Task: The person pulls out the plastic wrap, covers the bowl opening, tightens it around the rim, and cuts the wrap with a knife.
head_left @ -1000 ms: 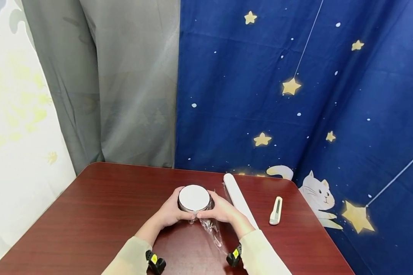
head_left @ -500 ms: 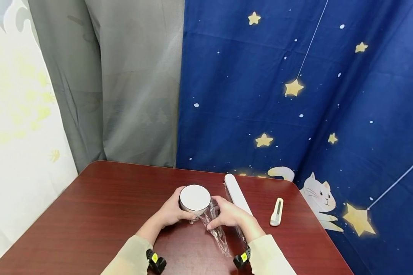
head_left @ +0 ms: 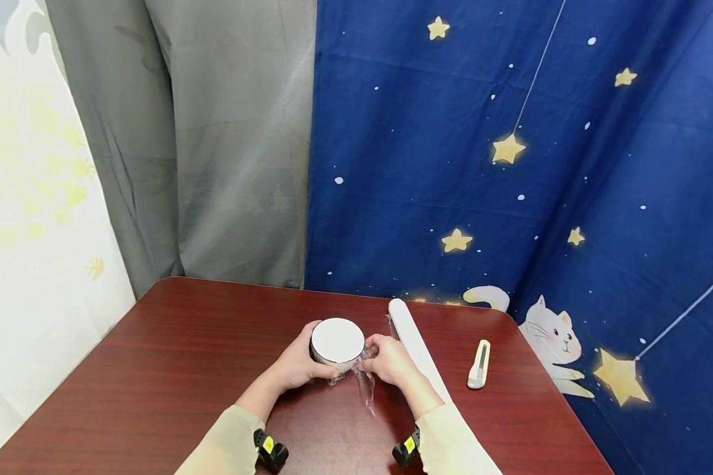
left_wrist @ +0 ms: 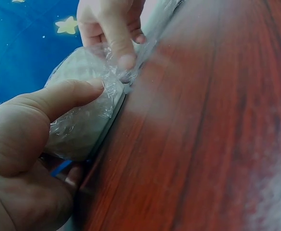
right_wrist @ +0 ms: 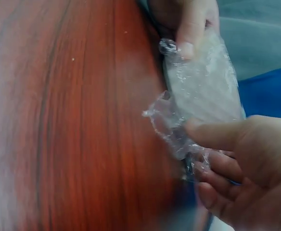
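A round container with a flat white top stands on the table, its side wrapped in clear plastic film. My left hand grips it from the left, the thumb laid across the film on the near side. On the right, my right hand pinches the loose end of the film close to the container's wall. A crumpled tail of film hangs below those fingers toward the tabletop. Both thumbs show against the wrapped side in the left wrist view; the far fingers are partly hidden behind the container.
Just right of my right hand lies a long white roll with clear film along it, partly covered by my forearm. Farther right is a pale box cutter. The dark red table ends at curtains behind.
My right hand let go of the container's side, moved right to the loose film, then came back in toward the container, gathering the film. My left hand keeps its grip on the container.
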`<act>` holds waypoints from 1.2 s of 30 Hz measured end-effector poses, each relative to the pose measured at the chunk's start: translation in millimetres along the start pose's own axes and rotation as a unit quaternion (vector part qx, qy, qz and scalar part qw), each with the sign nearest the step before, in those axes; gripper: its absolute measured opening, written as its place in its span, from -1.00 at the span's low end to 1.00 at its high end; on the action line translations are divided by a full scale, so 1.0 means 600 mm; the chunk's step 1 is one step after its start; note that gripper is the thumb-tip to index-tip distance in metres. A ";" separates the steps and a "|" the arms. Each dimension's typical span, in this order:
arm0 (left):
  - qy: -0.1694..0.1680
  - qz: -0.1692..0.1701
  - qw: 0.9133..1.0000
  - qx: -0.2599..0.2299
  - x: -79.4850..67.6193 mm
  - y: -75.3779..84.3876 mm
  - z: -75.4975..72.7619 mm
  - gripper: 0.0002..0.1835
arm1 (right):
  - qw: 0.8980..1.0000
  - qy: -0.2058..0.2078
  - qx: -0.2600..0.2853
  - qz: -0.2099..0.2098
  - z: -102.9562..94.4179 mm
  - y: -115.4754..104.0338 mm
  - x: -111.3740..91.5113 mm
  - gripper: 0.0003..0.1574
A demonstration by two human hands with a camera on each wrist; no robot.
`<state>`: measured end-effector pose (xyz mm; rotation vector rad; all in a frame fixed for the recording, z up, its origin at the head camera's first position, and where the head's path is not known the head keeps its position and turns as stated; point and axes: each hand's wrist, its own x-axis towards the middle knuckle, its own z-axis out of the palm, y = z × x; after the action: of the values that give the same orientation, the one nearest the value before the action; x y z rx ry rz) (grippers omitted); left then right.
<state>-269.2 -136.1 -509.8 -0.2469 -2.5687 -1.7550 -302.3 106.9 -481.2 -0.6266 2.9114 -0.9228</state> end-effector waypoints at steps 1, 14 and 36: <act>0.000 0.002 1.000 -0.002 0.000 0.001 0.000 0.31 | 1.000 0.011 -0.009 0.003 0.003 -0.001 0.003 -0.67; 0.002 0.015 1.000 0.012 0.003 -0.006 0.004 0.29 | 0.996 -0.059 0.065 0.008 -0.001 -0.017 -0.008 -0.84; 0.006 0.018 0.999 0.040 -0.002 -0.001 0.012 0.31 | 0.971 0.060 0.203 0.115 0.025 -0.015 0.012 -0.84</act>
<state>-267.6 -130.1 -513.2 -0.2790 -2.6011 -1.6337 -303.6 89.2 -487.8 -0.2077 2.6823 -1.5026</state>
